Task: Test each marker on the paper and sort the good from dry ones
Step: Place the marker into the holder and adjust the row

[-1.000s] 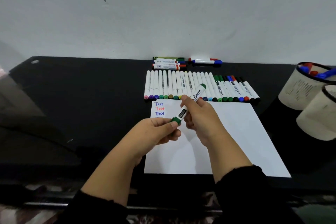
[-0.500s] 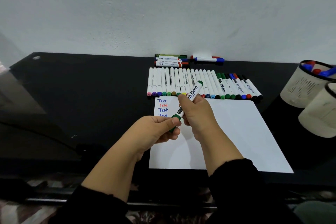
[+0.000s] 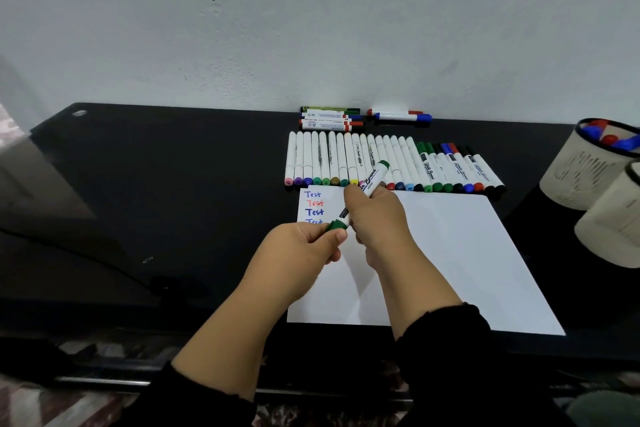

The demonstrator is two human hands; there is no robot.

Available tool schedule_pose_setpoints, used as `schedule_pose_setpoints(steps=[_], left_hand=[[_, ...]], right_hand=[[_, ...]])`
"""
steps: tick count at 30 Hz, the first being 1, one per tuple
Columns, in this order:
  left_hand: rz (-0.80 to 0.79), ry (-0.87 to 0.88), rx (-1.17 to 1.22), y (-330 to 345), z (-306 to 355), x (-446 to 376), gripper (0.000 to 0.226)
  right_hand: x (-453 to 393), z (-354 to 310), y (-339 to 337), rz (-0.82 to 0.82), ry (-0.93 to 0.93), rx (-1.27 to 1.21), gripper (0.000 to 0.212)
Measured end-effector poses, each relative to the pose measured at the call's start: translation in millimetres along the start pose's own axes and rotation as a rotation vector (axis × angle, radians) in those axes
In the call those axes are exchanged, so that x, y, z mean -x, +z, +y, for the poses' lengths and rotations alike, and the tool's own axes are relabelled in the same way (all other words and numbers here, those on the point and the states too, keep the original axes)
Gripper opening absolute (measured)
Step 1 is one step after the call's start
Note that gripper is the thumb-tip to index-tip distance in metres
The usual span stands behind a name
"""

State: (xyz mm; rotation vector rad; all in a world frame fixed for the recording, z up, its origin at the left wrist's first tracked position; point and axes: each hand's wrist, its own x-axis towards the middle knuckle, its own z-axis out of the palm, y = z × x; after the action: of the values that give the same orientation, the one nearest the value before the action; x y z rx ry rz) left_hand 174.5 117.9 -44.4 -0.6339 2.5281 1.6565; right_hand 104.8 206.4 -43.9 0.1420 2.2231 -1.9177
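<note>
Above the paper [image 3: 450,253] both hands grip one green marker [image 3: 372,180], left hand [image 3: 298,253] pinching its cap, right hand [image 3: 377,218] its barrel, hiding four "Test" lines; two cups [image 3: 571,177] at the table's right edge.

One sheet of paper [image 3: 450,253] lies on the counter [image 3: 173,184]. Two cups [image 3: 585,166] stand at three o'clock. Four words [image 3: 313,206] show. Two hands hold one marker [image 3: 363,194].
</note>
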Motion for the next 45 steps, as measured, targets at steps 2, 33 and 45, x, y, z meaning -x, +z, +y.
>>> schedule_pose_setpoints(steps=[2,33,45], left_hand=[[0.006,0.002,-0.041,0.4,0.3,-0.7,0.024],[0.222,-0.073,0.212,-30.0,-23.8,-36.2,0.025],[0.192,-0.072,0.195,-27.7,-31.9,-42.8,0.027]], right_hand=[[-0.3,1.6,2.1,0.007,0.009,0.01,0.024],[-11.4,33.2,8.4,-0.017,-0.209,0.105,0.03],[-10.7,43.1,21.8,0.066,-0.276,0.235,0.036]])
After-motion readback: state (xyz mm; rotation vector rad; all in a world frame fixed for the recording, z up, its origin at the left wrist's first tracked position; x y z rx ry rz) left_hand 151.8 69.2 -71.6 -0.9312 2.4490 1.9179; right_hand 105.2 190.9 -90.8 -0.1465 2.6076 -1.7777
